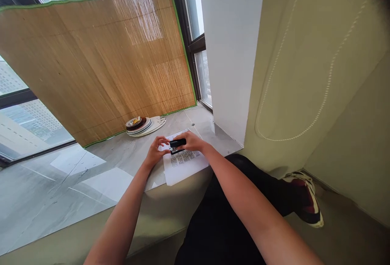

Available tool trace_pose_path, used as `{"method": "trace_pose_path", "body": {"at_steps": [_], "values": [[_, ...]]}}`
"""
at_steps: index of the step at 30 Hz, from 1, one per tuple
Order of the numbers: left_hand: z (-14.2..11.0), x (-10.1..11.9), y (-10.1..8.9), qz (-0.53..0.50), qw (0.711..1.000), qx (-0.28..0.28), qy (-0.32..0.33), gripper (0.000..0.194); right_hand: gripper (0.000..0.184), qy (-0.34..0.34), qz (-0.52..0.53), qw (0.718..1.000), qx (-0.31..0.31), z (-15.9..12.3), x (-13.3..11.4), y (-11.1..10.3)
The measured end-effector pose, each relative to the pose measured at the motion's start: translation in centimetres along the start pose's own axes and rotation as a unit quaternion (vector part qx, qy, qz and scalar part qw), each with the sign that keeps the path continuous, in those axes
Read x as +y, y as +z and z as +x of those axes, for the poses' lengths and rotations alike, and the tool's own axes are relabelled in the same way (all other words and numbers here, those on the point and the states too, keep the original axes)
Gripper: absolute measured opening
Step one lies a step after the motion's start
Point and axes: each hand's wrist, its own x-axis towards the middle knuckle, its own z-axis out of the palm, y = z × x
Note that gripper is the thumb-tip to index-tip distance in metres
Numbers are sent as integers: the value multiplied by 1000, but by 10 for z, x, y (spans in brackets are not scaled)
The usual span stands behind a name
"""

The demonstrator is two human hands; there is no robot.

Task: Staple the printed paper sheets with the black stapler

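A black stapler point(178, 143) is above a printed sheet of paper point(183, 169), with a metallic part showing between its upper arm and its base. My right hand point(193, 141) grips the stapler's right end, thumb below and fingers over the top. From the other side, my left hand point(156, 150) curls its fingers and thumb about the stapler's left end, a gap showing between them. Both hands cover part of the sheet's upper half. Lines of text show beneath the stapler, and the sheet's lower part is blank.
Stacked plates point(138, 127) stand behind the paper, against a bamboo mat point(122, 61) with green edging that leans on the windows. The grey stone sill point(76, 200) ends just in front of the paper. A white pillar point(233, 53) rises at right, beside a beaded blind chain point(327, 82).
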Motion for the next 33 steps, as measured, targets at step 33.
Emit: {"method": "trace_pose_path", "body": {"at_steps": [33], "values": [[1, -20, 7, -9, 958, 243, -153, 24, 44, 160, -231, 957, -72, 22, 120, -53]]}}
